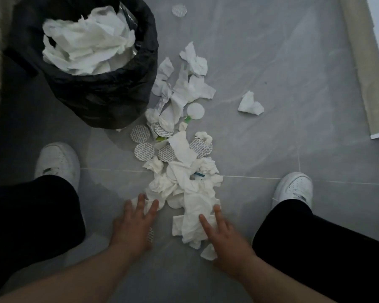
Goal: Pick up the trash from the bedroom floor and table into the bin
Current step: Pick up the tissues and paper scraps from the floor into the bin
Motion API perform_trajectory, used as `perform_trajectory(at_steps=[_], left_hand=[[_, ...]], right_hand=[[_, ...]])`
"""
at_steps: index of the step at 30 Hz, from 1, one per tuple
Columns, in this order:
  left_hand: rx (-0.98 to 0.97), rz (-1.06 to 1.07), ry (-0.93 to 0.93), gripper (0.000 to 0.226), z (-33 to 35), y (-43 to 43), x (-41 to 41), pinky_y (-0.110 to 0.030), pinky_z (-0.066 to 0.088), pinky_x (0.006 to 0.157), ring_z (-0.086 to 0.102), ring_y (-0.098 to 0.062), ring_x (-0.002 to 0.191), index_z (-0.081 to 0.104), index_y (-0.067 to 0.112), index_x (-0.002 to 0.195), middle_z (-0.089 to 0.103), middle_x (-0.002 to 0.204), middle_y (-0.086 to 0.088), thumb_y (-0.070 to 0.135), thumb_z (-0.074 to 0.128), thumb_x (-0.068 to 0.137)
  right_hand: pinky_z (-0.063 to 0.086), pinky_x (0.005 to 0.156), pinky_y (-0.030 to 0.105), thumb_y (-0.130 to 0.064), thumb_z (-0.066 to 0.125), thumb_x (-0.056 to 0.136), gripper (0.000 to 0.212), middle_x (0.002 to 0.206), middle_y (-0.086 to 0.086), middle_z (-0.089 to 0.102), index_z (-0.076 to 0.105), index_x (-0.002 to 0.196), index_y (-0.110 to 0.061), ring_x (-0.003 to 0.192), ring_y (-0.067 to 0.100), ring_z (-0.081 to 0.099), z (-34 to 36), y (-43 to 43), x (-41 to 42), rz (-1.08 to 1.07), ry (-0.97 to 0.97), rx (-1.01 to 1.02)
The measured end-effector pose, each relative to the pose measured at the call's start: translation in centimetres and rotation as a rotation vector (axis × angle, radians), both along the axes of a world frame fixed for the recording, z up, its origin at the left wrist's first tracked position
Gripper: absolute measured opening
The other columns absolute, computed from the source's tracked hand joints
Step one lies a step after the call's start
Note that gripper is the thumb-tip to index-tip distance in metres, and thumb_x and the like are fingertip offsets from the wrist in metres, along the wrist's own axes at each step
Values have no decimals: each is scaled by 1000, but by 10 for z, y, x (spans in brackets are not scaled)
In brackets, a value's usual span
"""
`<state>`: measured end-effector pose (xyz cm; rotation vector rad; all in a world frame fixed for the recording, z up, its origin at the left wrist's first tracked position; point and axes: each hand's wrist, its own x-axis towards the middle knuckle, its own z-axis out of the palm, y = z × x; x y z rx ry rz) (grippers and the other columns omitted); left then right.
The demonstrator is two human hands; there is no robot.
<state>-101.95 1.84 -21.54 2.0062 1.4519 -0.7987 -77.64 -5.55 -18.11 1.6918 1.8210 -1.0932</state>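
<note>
White crumpled paper tissue (184, 189) lies in a long heap on the grey tiled floor (293, 138), running from between the person's feet up to the foot of the black-bag-lined bin (101, 99), itself piled high with more of the same. Soft, feather-light stuff, this: it should squash to nothing in a grasp, with no risk of breakage. Loose scraps look likely to slip out, though, so scooping from both flanks and bunching the near end inward seems the way to take it. The left hand (132, 226) is down flat at the near-left edge of the heap, fingers spread wide and straight, holding nothing. The right hand (225, 237) rests on the big tissue sheet at the near end, fingers splayed too, gripping nothing. Mixed in are round white printed seal discs (140, 133), thin and flat on the tile, which probably need a pinch at the rim. One stray tissue wad (249, 103) sits well apart to the right.
</note>
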Motion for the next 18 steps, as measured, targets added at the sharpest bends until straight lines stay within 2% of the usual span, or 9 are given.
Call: perform_trajectory(at_steps=[2, 5, 8, 11, 13, 15, 18], left_hand=[[17, -19, -16, 102, 1, 0, 0, -46, 35, 103, 8, -34, 141, -12, 41, 146, -18, 157, -4, 38, 65, 79], [76, -27, -99, 91, -5, -6, -3, -40, 43, 95, 32, -32, 128, 7, 37, 149, 10, 156, -12, 25, 65, 79], [102, -28, -159, 87, -12, -9, -8, -40, 54, 69, 55, -32, 102, 37, 33, 137, 51, 128, -13, 18, 79, 62], [99, -103, -186, 84, -14, -7, -9, -30, 50, 45, 59, -24, 75, 53, 31, 116, 58, 96, -4, 19, 85, 39], [115, -138, -193, 87, -15, -2, -9, -23, 43, 35, 57, -17, 63, 53, 35, 105, 54, 83, 2, 23, 86, 26], [109, -146, -226, 86, -17, 0, -9, -25, 46, 38, 58, -18, 68, 48, 36, 108, 54, 87, 1, 23, 86, 31], [21, -152, -268, 70, -14, 2, -10, -37, 52, 62, 54, -29, 98, 34, 36, 120, 51, 114, -6, 25, 74, 64]], right_hand=[[33, 110, 41, -14, 58, 85, 99, 153, 15, -34, -16, 147, -37, 143, 33, 12, -3, 5, -3, 20, -23, 9], [31, 110, 39, -10, 50, 90, 86, 153, 18, -30, -8, 150, -32, 138, 34, 19, -4, 16, -7, -1, -57, 14], [31, 108, 38, -10, 47, 91, 77, 153, 15, -29, 4, 152, -29, 137, 33, 22, -5, 25, -10, -28, -61, 10], [32, 108, 37, -9, 45, 90, 72, 158, 17, -12, 10, 151, -28, 136, 33, 23, -5, 33, -12, -41, -70, -12], [34, 106, 37, -8, 45, 90, 69, 157, 16, -1, 15, 149, -27, 134, 33, 27, -5, 37, -14, -51, -68, -11], [37, 102, 37, -8, 46, 89, 65, 152, 14, 12, 22, 146, -25, 129, 32, 34, -7, 41, -15, -59, -63, 5], [43, 92, 39, -11, 49, 87, 58, 140, 10, 30, 32, 140, -23, 119, 30, 42, -10, 48, -13, -68, -54, 32]])
